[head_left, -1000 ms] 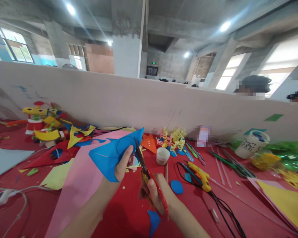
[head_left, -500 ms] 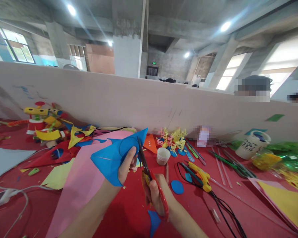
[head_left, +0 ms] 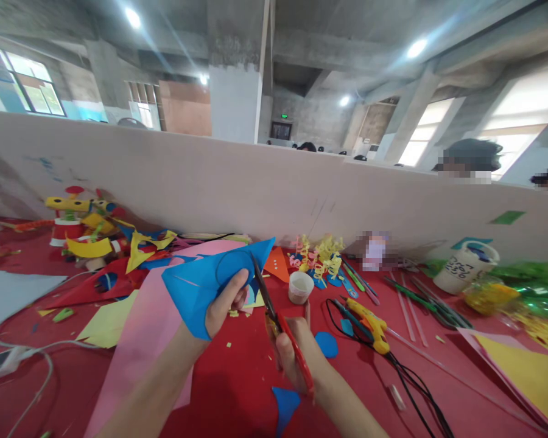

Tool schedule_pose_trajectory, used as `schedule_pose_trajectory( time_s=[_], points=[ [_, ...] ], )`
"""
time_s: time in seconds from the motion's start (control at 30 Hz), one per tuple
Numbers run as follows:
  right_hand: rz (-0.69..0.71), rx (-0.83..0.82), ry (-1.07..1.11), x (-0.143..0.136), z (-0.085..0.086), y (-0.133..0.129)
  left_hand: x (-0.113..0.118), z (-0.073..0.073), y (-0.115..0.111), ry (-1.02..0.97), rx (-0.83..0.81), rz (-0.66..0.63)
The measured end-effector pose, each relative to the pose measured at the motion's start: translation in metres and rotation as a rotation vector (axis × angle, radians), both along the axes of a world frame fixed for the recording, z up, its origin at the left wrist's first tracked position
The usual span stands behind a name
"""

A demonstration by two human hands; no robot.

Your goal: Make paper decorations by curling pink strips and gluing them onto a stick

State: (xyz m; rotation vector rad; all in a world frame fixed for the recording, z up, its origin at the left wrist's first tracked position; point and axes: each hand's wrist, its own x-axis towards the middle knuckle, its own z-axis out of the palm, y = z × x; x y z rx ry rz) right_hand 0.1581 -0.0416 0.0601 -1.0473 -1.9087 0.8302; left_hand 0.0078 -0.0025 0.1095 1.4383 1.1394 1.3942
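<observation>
A piece of blue paper [head_left: 189, 286] with a circle outlined on it is gripped in my left hand [head_left: 228, 298], thumb on top. In my right hand [head_left: 292, 353] are scissors [head_left: 288, 331] with red handles. Their blades point up and away, at the right edge of the paper beside the outlined circle. How far the blades are parted is hard to make out. A blue paper scrap [head_left: 285, 406] lies on the table below my right hand, and a blue paper disc [head_left: 326, 344] lies to its right.
Pink paper [head_left: 141, 340] spreads under my left arm. A white cup [head_left: 300, 287] stands beyond the scissors. At right lie a yellow glue gun [head_left: 369, 322] with black cord and yellow paper [head_left: 525, 371]. Paper models [head_left: 68, 225] stand at left; a white partition [head_left: 256, 182] runs behind.
My left hand has moved slightly left with the blue paper, which is tilted a little differently. The scissors have shifted slightly right and downward, still beside the paper's edge.
</observation>
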Motion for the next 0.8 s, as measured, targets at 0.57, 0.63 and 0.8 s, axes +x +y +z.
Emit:
schedule_pose_trajectory(
  time_s=[0.57, 0.63, 0.8],
  points=[
    [-0.002, 0.042, -0.041, 0.001, -0.003, 0.002, -0.011, 0.016, -0.007, 0.019, -0.039, -0.149],
    [-0.003, 0.042, -0.045, 0.002, -0.002, 0.002, -0.015, 0.016, -0.005, 0.006, -0.063, -0.166],
    [-0.007, 0.015, -0.022, 0.002, -0.006, 0.003, -0.018, 0.013, -0.003, -0.122, -0.17, -0.156]
  ],
)
